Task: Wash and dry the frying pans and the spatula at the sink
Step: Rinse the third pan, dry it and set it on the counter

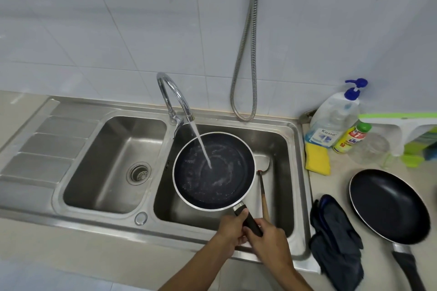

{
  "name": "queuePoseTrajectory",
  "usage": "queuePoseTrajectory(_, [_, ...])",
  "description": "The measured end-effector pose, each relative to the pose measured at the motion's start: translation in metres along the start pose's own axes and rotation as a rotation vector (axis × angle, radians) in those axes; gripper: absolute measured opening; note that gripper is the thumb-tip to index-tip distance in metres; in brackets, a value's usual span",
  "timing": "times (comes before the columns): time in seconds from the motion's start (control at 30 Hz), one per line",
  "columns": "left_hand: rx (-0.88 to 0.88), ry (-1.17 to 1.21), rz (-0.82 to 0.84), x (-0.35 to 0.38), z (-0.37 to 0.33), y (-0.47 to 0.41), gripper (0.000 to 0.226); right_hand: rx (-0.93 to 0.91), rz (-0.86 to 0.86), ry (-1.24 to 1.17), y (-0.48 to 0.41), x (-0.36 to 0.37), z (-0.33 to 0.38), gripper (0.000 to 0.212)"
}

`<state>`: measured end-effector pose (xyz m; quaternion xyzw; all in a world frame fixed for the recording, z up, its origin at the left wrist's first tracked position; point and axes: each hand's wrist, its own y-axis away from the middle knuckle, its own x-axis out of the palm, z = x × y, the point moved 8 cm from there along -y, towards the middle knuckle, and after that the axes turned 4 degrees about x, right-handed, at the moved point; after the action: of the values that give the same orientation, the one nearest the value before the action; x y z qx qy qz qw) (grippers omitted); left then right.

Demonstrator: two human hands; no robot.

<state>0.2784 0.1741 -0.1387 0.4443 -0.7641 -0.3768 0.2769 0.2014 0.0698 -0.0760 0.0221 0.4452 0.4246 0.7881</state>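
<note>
A black frying pan (214, 170) with a silver rim hangs level over the right basin of the steel sink (289, 139). Water from the chrome tap (173, 97) streams into it, and suds ring its inside. My left hand (230, 227) and my right hand (268, 237) both grip its black handle. A metal spatula (263, 172) with a wooden handle lies in the right basin, partly hidden by the pan. A second black frying pan (387, 205) rests on the counter at right.
A dark blue cloth (335, 238) lies on the counter between the sink and the second pan. Behind it are a yellow sponge (318, 159), a soap pump bottle (334, 118), a yellow bottle (352, 137), a glass jar (371, 149) and a green-white rack (402, 130). The left basin (113, 165) holds only its drain.
</note>
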Motion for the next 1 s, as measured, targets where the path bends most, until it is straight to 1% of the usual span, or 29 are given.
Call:
queuePoseTrajectory(0.17, [-0.007, 0.026, 0.006, 0.014, -0.006, -0.003, 0.025, 0.019, -0.031, 0.016, 0.001, -0.011, -0.004, 0.024])
queuePoseTrajectory(0.33, [-0.03, 0.044, 0.051, 0.029, -0.011, -0.005, 0.037, -0.003, -0.082, 0.084, 0.003, -0.023, 0.004, 0.026])
queuePoseTrajectory(0.37, [-0.028, 0.045, 0.061, 0.032, -0.013, -0.005, 0.038, -0.001, -0.094, 0.107, 0.004, -0.025, 0.005, 0.028])
queuePoseTrajectory(0.53, [-0.008, 0.011, 0.097, 0.041, -0.019, -0.006, 0.024, -0.02, -0.13, 0.225, 0.005, -0.034, 0.016, 0.044])
queuePoseTrajectory(0.67, [-0.039, 0.018, 0.171, 0.05, -0.014, -0.006, 0.028, -0.038, -0.145, 0.342, 0.01, -0.039, 0.025, 0.051])
queuePoseTrajectory(0.9, [-0.027, 0.001, 0.211, 0.059, -0.018, -0.005, 0.036, -0.069, -0.2, 0.468, 0.016, -0.047, 0.033, 0.043])
queuePoseTrajectory(0.93, [-0.033, 0.001, 0.225, 0.061, -0.019, -0.005, 0.035, -0.081, -0.208, 0.485, 0.015, -0.046, 0.033, 0.042])
queuePoseTrajectory(1.0, [-0.027, 0.018, 0.256, 0.065, -0.023, -0.003, 0.024, -0.088, -0.211, 0.538, 0.012, -0.045, 0.031, 0.041])
